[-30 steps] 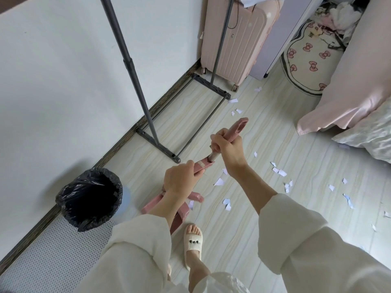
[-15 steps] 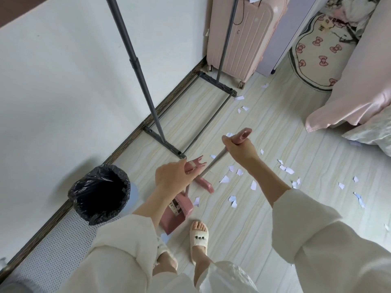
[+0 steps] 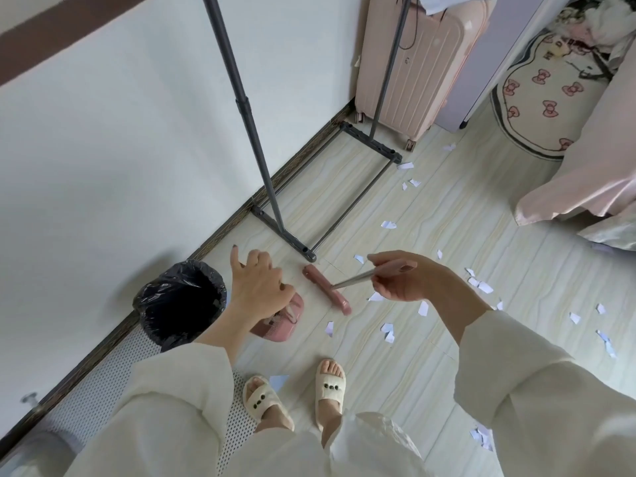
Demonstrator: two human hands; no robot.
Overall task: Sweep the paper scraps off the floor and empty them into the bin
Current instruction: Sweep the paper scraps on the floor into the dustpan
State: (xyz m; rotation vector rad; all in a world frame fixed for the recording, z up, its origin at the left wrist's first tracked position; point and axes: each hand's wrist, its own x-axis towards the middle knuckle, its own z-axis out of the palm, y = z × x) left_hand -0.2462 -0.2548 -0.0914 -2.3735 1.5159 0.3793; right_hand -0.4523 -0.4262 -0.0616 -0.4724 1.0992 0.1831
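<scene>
Separated now: right hand (image 3: 402, 282) grips the broom (image 3: 327, 295) ready to sweep, left hand (image 3: 258, 285), fingers spread, steadies the dustpan (image 3: 278, 320) beside the bin (image 3: 179, 301).

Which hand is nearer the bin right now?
Left. The left hand is just right of the bin, over the dustpan. The right hand is farther right, holding the broom handle.

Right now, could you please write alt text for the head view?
A person's right hand holds a pink broom, its head on the floor among paper scraps; the left hand is over a pink dustpan beside a black-lined bin.
</scene>
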